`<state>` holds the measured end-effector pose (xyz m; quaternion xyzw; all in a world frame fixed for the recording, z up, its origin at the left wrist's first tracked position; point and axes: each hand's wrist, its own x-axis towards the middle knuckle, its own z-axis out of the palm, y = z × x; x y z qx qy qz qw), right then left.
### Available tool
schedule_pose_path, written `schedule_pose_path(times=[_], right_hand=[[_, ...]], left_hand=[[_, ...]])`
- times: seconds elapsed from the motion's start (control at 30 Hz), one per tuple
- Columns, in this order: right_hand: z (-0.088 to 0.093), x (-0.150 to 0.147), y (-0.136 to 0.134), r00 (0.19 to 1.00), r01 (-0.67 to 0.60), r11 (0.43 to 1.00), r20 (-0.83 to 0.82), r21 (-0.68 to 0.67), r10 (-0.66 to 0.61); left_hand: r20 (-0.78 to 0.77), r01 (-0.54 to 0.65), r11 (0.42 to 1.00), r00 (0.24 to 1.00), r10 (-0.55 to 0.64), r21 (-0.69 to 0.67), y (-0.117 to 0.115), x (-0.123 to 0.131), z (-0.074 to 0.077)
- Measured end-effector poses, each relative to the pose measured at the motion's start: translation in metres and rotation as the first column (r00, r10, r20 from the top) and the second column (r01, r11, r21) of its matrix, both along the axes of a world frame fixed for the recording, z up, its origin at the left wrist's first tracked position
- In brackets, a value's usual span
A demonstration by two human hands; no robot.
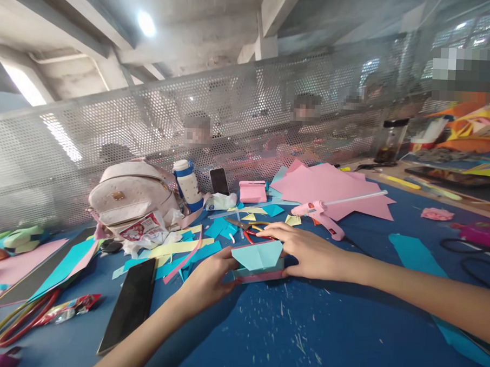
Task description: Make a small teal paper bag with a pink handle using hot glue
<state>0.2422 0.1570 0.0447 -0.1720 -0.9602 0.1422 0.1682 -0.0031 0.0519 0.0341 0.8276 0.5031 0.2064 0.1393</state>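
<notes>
The left forearm [153, 323] leads to the left hand [211, 271], pinching a paper box [258, 257] over the table [263, 330]. The right hand [305, 250] curves about its right end, firmness unclear. Shaping seems underway, calling for gentle pressure.

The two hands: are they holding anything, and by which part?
Yes, folded paper: the left hand at its left side, the right hand at its right.

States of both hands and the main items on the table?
Left hand: gripping paper box, left side
Right hand: gripping its right side
Paper box: held in both hands
Near phone: lying flat, screen dark
Far phone: propped up, screen dark
Bottle: upright, lid on
Glue gun: lying down, glue stick inserted
Scissors: partly hidden, open or shut unclear
Backpack: upright
</notes>
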Motion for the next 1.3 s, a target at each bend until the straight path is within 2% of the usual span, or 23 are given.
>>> schedule_pose_path(times=[0.1, 0.2, 0.4, 0.53, 0.7, 0.8, 1.1, 1.3], right_hand=[[0.002, -0.003, -0.003, 0.999, 0.032, 0.999, -0.009, -0.039, -0.033], [0.004, -0.006, -0.004, 0.999, 0.045, 0.999, 0.013, -0.021, -0.045], [0.006, -0.005, 0.000, 0.999, -0.032, 0.999, 0.013, -0.012, 0.032], [0.003, -0.005, 0.000, 0.999, -0.033, 0.999, 0.007, -0.030, 0.033], [0.000, -0.007, -0.001, 0.999, -0.031, 0.999, -0.030, 0.016, 0.031], [-0.002, -0.006, 0.001, 0.998, -0.050, 0.998, -0.024, 0.033, 0.051], [-0.009, -0.004, 0.002, 0.999, -0.001, 0.999, -0.041, -0.050, -0.001], [-0.009, -0.004, -0.001, 0.970, 0.049, 0.973, -0.223, -0.225, -0.100]], left_hand=[[-0.013, -0.013, 1.000, 1.000, 0.013, 0.010, -0.001, 0.000, -0.001], [-0.015, -0.022, 0.999, 1.000, 0.023, 0.045, -0.001, -0.002, -0.003], [0.010, -0.032, 0.995, 0.999, 0.032, 0.092, 0.002, -0.010, -0.004], [-0.019, -0.052, 0.996, 0.998, 0.054, 0.067, 0.002, -0.011, -0.004], [-0.049, -0.074, 0.991, 0.996, 0.080, 0.111, 0.002, -0.012, -0.007], [-0.066, -0.072, 0.994, 0.995, 0.078, 0.086, 0.003, -0.013, -0.005], [-0.123, -0.132, 0.989, 0.983, 0.139, 0.063, 0.003, -0.013, 0.005], [-0.025, -0.167, 0.984, 0.985, 0.169, 0.068, 0.011, -0.030, 0.003]])
